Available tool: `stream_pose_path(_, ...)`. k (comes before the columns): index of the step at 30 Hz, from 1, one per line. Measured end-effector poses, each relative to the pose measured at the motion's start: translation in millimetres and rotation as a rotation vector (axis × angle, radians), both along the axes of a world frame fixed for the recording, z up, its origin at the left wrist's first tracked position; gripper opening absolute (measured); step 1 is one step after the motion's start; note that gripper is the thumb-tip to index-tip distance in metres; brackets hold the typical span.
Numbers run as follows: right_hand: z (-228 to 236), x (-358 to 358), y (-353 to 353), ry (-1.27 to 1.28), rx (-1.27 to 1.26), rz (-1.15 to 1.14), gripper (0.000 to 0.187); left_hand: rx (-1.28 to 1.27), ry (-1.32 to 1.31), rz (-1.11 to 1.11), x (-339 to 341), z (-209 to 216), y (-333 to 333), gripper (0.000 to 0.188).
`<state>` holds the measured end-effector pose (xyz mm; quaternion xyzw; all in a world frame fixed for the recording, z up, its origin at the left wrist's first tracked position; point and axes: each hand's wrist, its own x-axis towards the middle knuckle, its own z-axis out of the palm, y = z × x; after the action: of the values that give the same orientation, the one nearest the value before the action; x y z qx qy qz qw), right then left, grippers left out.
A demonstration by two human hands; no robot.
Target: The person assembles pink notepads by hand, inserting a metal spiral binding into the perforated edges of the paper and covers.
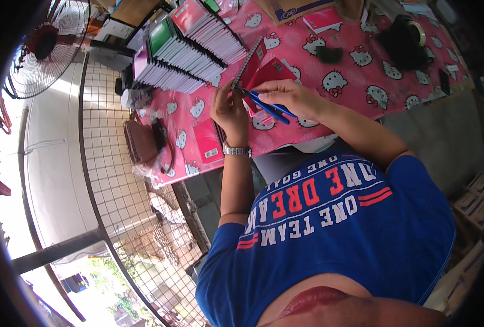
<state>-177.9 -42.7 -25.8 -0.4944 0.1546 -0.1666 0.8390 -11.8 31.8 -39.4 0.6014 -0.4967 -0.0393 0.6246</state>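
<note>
Blue-handled pliers (274, 113) are in my right hand (296, 98), fingers closed round the handles. Their jaws point left, toward the dark coil binding of a red notebook (274, 72). At that binding my left hand (229, 111) pinches the notebook's corner between thumb and fingers, a silver watch on the wrist. The coil (248, 61) runs up and away from my left fingertips. Whether the jaws grip the wire cannot be made out. Below my left hand another red notebook (208, 143) lies on the table, partly covered by the wrist.
Tall stacks of coil-bound notebooks (184, 57) stand at the back left of the pink cartoon-print tablecloth (356, 82). A brown bag (142, 139) sits at the left edge. A cardboard box (293, 10), a tape roll (418, 34) and a black bundle (399, 43) lie farther back. A fan (45, 43) stands left.
</note>
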Motion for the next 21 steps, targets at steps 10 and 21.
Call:
stream_pose_path(10,-130,-113,-54,0.395,-1.055,-0.668,0.041,0.000,0.634,0.472,89,-35,142,0.022)
stream_pose_path(21,-149,-200,-158,1.593,-1.562,-0.833,0.033,0.578,-0.019,0.839,100,-81,182,0.028)
